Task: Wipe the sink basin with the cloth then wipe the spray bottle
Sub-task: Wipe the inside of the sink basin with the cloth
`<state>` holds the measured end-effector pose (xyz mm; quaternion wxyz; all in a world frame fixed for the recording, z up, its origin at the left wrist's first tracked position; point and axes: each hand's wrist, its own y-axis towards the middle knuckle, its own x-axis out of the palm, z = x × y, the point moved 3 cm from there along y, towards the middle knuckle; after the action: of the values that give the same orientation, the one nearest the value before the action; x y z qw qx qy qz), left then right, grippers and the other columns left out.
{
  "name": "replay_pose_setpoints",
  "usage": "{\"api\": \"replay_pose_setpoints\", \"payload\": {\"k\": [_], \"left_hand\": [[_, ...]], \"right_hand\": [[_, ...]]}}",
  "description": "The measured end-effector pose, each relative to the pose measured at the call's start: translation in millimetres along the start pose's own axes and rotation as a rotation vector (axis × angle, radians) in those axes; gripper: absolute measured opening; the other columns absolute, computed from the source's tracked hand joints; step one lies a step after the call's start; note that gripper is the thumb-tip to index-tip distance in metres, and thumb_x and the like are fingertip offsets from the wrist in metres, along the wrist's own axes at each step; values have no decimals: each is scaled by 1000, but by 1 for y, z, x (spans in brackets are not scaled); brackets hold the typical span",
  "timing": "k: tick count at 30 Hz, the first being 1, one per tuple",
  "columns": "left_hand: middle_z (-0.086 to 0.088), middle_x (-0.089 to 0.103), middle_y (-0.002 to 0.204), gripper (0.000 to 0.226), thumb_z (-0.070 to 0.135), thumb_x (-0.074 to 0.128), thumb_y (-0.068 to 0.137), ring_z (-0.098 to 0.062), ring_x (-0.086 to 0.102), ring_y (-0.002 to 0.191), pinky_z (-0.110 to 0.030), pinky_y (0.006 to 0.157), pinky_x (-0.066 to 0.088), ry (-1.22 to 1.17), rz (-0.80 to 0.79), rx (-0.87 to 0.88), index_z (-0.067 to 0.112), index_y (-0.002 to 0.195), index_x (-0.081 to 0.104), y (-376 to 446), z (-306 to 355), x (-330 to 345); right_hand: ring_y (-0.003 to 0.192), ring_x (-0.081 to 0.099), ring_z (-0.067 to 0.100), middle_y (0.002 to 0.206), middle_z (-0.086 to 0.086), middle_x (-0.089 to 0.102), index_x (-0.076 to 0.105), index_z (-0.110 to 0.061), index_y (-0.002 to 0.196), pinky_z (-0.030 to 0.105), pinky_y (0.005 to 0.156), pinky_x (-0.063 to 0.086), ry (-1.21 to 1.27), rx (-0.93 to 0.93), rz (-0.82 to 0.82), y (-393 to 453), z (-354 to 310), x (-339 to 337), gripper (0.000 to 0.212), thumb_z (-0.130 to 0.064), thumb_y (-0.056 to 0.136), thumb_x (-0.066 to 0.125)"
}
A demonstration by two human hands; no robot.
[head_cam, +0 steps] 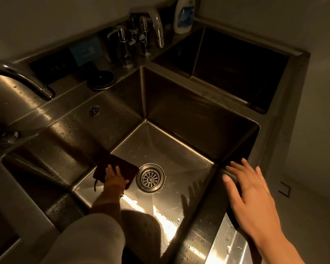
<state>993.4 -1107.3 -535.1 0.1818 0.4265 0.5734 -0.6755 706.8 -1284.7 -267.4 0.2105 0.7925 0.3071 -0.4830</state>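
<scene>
A deep steel sink basin [189, 119] fills the middle of the view, with a round drain [150, 177] in its floor. A dark cloth [122, 163] lies flat on the basin floor just left of the drain. My left hand [115, 177] presses down on the cloth with its fingers spread flat. My right hand [250, 189] rests open on the basin's right rim, fingers straight. A white bottle with a blue label [184, 15] stands on the back ledge; its top is cut off by the frame.
Chrome taps and a curved spout [156, 25] stand behind the basin. A second, darker basin [236, 63] lies at the back right. Another spout [21, 79] reaches in from the left. A round black lid [101, 80] and a dark box [53, 64] sit on the ledge.
</scene>
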Motion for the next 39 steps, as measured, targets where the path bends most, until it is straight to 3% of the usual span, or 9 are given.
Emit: {"api": "replay_pose_setpoints", "payload": {"k": [31, 39], "left_hand": [[-25, -14, 157, 78, 43, 37, 101, -35, -8, 148, -38, 121, 8, 126, 55, 99, 4, 152, -7, 11, 20, -21], [-27, -7, 157, 78, 41, 41, 100, -38, -3, 148, -39, 121, 10, 45, 68, 79, 0, 152, 0, 6, 34, -18]], "right_hand": [[139, 9, 3, 144, -9, 39, 43, -26, 133, 30, 117, 0, -60, -21, -34, 2, -2, 1, 65, -56, 82, 16], [138, 0, -1, 147, -12, 32, 39, -28, 135, 29, 116, -5, -67, -38, -46, 1, 0, 2, 46, -45, 93, 32]]}}
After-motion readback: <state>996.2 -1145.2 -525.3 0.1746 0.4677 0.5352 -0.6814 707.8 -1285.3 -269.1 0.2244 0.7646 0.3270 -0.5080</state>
